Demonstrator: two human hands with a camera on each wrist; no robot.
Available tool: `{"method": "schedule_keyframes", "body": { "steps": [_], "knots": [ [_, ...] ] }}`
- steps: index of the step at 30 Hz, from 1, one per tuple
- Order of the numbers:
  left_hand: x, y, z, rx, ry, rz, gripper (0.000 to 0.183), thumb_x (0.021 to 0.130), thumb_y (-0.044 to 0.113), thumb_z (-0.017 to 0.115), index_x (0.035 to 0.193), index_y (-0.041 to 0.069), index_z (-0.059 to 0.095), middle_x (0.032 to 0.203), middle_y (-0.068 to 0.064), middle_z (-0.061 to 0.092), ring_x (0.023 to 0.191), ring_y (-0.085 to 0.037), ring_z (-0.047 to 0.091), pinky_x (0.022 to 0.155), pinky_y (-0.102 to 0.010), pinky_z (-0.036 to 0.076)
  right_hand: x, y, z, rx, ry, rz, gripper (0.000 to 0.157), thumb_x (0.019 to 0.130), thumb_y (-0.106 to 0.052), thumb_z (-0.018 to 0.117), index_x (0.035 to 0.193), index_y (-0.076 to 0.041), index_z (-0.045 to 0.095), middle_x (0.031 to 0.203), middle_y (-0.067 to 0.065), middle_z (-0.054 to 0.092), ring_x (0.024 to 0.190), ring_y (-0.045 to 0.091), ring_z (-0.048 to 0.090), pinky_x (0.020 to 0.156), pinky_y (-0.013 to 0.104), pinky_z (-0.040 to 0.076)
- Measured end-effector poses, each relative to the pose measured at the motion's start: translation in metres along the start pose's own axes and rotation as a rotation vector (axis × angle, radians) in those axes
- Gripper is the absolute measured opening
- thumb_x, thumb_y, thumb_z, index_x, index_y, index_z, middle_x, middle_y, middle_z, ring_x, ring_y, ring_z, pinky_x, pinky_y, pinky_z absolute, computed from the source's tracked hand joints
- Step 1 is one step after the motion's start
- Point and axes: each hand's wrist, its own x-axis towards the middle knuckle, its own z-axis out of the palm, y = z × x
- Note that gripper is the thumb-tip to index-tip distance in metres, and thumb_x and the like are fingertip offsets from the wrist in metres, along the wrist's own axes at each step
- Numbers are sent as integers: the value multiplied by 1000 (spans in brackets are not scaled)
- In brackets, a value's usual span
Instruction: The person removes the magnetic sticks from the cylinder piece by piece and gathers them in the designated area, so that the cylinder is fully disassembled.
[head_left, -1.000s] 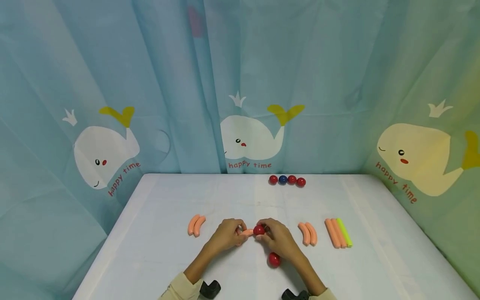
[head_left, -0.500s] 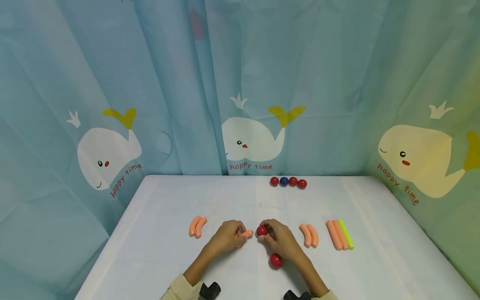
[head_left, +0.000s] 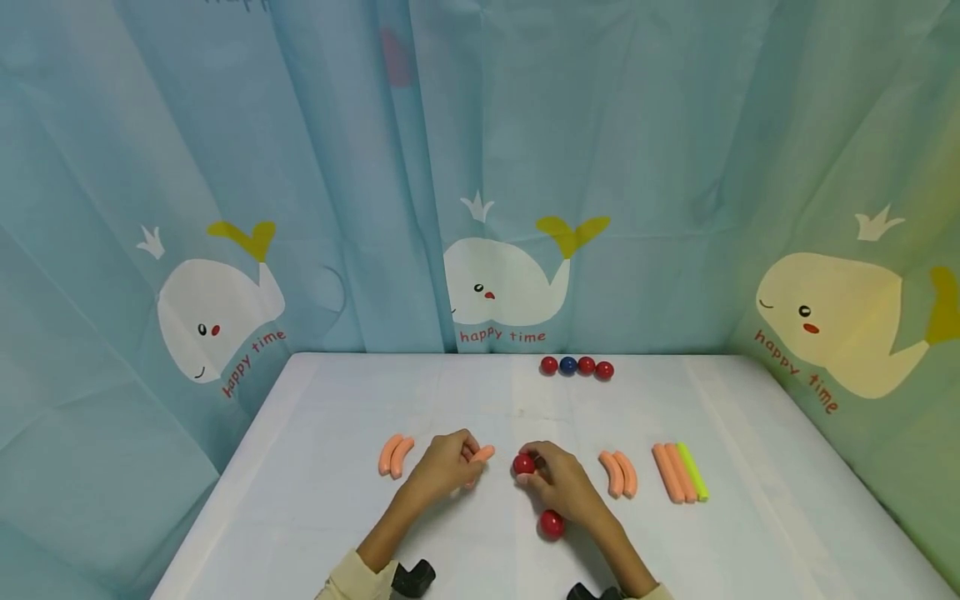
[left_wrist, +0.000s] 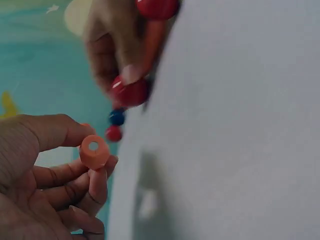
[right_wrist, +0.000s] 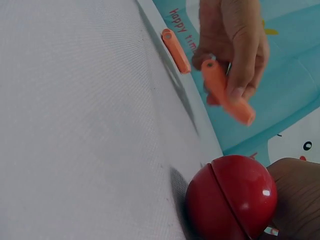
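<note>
My left hand (head_left: 442, 468) pinches a short curved orange rod (head_left: 485, 454) between thumb and fingers. In the left wrist view the rod's near end (left_wrist: 94, 155) faces the camera and shows a small pale round spot. With its fingertips, my right hand (head_left: 564, 483) grips a glossy red ball (head_left: 523, 463) low over the table. A gap separates that ball from the curved rod. Below the right hand lies a second red ball (head_left: 551, 524). An orange rod (left_wrist: 154, 42) runs between the two red balls in the left wrist view; in the head view the hand hides it.
Two curved orange rods (head_left: 396, 456) lie at the left, and another pair (head_left: 618, 474) right of my right hand. Further right are straight orange rods (head_left: 674, 472) beside a lime-green one (head_left: 692, 471). Red balls (head_left: 586, 365) and a blue ball (head_left: 567, 365) line the table's back edge.
The curved rod's end was at the red ball a second ago, then came away. My left hand has drawn back left and turned the rod so its free end points upward. The right hand stays nearly still.
</note>
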Motion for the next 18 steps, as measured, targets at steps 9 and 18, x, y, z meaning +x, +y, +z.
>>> {"method": "schedule_keyframes", "body": {
  "steps": [9, 18],
  "knots": [
    [-3, -17, -63, 10, 114, -153, 23, 90, 19, 70, 109, 7, 65, 81, -4, 66, 64, -15, 60, 57, -30, 48, 0, 0, 0, 11, -19, 17, 38, 82, -19, 78, 116, -9, 64, 101, -1, 66, 85, 8, 60, 76, 25, 53],
    [-10, -47, -104, 69, 162, -342, 28, 93, 23, 64, 110, 1, 64, 79, -9, 63, 68, -21, 58, 58, -31, 45, 1, 1, 0, 4, -15, -1, 39, 83, -19, 77, 118, -7, 63, 104, 1, 67, 89, 10, 61, 79, 26, 53]
  ]
}}
